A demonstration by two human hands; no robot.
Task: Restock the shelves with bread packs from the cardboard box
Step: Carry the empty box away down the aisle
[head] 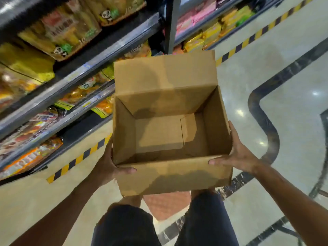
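Matt cardboard box (170, 176), glossy floor (292, 71)

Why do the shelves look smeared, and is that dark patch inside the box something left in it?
Head view: the shelves are motion-blurred and bent by the wide lens; the cardboard box, held by left hand and right hand, is sharper; the patch is shadow on bare cardboard; ceiling lights glare on the floor.

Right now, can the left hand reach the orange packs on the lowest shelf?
Probably not at once. The left hand grips the empty cardboard box together with the right hand. The orange packs lie open at the left, but the hand must first let go.
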